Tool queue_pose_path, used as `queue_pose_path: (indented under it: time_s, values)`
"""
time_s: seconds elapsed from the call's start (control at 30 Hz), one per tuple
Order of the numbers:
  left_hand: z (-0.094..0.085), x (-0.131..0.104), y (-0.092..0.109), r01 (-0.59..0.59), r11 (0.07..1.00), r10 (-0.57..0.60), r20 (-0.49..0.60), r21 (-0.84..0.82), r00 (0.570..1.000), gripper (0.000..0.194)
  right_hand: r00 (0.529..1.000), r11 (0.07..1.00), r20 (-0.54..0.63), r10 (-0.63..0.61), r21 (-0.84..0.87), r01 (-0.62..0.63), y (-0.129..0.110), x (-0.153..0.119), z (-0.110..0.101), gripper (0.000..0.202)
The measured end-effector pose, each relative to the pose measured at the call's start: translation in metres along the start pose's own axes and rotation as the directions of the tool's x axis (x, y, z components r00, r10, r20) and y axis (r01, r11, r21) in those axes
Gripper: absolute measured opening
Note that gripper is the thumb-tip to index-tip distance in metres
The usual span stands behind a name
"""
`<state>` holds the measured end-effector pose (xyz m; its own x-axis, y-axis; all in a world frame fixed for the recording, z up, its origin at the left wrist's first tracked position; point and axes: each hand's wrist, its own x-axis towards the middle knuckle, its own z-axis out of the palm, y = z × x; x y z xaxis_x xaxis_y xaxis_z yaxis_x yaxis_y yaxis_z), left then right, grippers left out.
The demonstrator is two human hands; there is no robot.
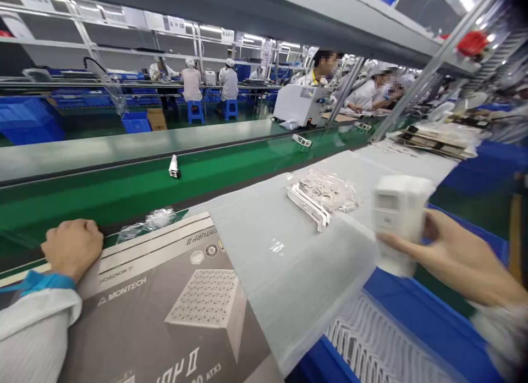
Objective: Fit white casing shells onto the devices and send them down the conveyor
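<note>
My left hand (73,248) rests with curled fingers near the conveyor edge, beside a flattened grey MONTECH carton (140,328); whether anything is inside the fingers is hidden. On the right, my right hand (462,251) grips a blurred white block-like part (398,223) between thumb and fingers, above the right edge of the grey-white sheet (256,240). Several white strips (308,206) lie on that sheet, against a clear plastic bag of small pieces (330,190).
A green conveyor belt (231,163) crosses behind, carrying a small white part (174,167) and a white frame (302,140). Blue bins (412,306) stand below right, one holding pale strips. People sit at far benches; a metal post slants at right.
</note>
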<state>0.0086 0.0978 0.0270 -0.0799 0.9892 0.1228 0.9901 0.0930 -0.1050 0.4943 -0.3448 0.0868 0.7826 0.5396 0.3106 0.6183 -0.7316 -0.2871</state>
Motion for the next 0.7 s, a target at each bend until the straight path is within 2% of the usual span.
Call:
queue_pose_path:
  time_s: [0.07, 0.1, 0.13, 0.17, 0.23, 0.3, 0.4, 0.47, 0.6, 0.7]
  values:
    - [0.007, 0.0, 0.001, -0.025, 1.0, 0.024, -0.036, -0.013, 0.999, 0.046, 0.991, 0.994, 0.098, -0.09, -0.045, 0.095, -0.075, 0.028, 0.004, 0.059]
    - [0.009, 0.0, 0.001, -0.033, 0.999, 0.032, -0.05, -0.028, 0.998, 0.044, 0.969, 0.977, 0.178, -0.172, -0.094, 0.191, -0.108, 0.038, 0.013, 0.054]
    - [0.01, 0.0, 0.001, -0.039, 0.998, 0.036, -0.059, -0.045, 0.998, 0.043, 0.924, 0.945, 0.292, -0.247, -0.137, 0.296, -0.135, 0.044, 0.026, 0.047]
    - [0.011, 0.0, 0.0, -0.042, 0.997, 0.038, -0.067, -0.062, 0.997, 0.042, 0.889, 0.927, 0.36, -0.282, -0.137, 0.349, -0.157, 0.049, 0.041, 0.044]
    - [0.012, 0.0, -0.003, -0.044, 0.995, 0.037, -0.075, -0.092, 0.996, 0.041, 0.838, 0.904, 0.466, -0.285, -0.16, 0.396, -0.183, 0.056, 0.072, 0.047]
    - [0.013, 0.001, -0.005, -0.037, 0.994, 0.029, -0.074, -0.108, 0.997, 0.039, 0.807, 0.895, 0.527, -0.267, -0.176, 0.41, -0.192, 0.061, 0.095, 0.052]
    - [0.016, 0.002, -0.006, -0.056, 0.985, 0.044, -0.077, -0.162, 0.996, 0.038, 0.786, 0.884, 0.55, -0.283, -0.169, 0.437, -0.191, 0.065, 0.11, 0.068]
    - [0.016, 0.001, -0.006, -0.068, 0.975, 0.052, -0.082, -0.211, 0.995, 0.039, 0.791, 0.881, 0.533, -0.3, -0.163, 0.444, -0.19, 0.065, 0.111, 0.075]
    - [0.016, -0.001, -0.005, -0.089, 0.95, 0.058, -0.109, -0.3, 0.992, 0.042, 0.829, 0.885, 0.478, -0.288, -0.198, 0.422, -0.188, 0.061, 0.112, 0.07]
    - [0.015, -0.002, -0.004, -0.098, 0.934, 0.057, -0.125, -0.344, 0.99, 0.04, 0.845, 0.878, 0.434, -0.314, -0.206, 0.432, -0.187, 0.058, 0.111, 0.076]
